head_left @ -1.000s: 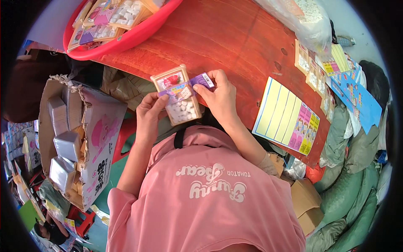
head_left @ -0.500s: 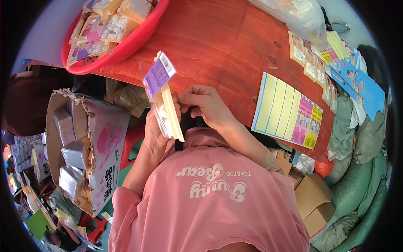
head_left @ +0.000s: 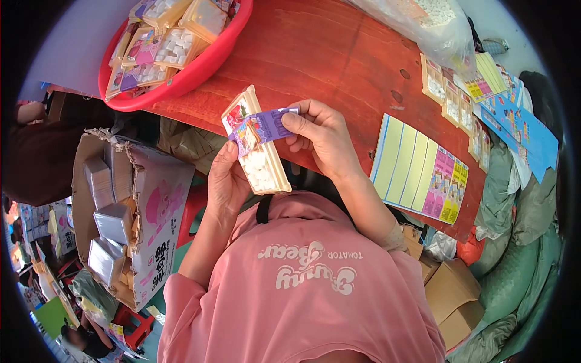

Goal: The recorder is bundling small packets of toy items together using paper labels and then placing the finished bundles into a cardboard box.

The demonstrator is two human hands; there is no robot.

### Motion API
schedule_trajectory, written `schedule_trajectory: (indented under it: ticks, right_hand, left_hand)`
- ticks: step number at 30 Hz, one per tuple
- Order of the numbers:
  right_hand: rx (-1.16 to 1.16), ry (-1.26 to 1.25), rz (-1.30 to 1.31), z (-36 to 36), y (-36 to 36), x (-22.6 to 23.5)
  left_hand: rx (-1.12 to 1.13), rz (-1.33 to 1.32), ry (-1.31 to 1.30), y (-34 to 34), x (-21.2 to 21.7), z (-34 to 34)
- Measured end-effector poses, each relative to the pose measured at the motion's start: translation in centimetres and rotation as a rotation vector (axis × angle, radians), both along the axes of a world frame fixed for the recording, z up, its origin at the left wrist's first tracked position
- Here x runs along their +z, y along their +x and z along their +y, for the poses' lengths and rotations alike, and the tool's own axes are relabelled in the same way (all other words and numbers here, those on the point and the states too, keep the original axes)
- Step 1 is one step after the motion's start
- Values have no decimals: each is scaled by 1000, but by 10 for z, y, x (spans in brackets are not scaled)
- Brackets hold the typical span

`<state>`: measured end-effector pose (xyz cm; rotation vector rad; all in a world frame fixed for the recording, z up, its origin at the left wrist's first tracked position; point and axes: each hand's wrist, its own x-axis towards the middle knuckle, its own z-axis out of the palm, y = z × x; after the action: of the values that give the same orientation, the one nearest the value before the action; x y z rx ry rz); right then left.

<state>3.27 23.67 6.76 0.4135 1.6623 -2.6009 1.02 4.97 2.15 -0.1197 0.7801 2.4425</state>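
Note:
My left hand [head_left: 227, 181] grips a slim cream plastic box [head_left: 260, 172] from its left side, thumb pressed at the edge. White block-like pieces show in its lower part, and a red and green picture at its top. Across the middle of the box lies a purple sticker label [head_left: 251, 134], its right end sticking out past the box side. Between thumb and fingers, my right hand [head_left: 327, 136] pinches that free end. To the right on the table rests a sticker sheet [head_left: 417, 169] with bare yellow strips and a few pink, purple and yellow labels.
A red basin [head_left: 200, 75] full of similar labelled boxes stands at the far left. More boxes [head_left: 451, 101] line the table's right side, near a clear bag of white pieces [head_left: 433, 15]. An open carton [head_left: 160, 206] with clear plastic cases stands left of me.
The box has turned from edge-on to show its face with the white pieces. The label, standing up from it before, now lies across it, and my right hand has taken its end.

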Motion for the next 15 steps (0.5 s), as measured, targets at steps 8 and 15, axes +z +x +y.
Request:
schedule_trajectory:
  ticks: [8,15]
  right_hand:
    - [96,-99,-33,-19,0,-10]
    - [84,-59,-88,-13,1,-14]
  left_hand:
    - [-171,-147,251,0,-4,9]
    - [-84,-150,148,-4,6,9]
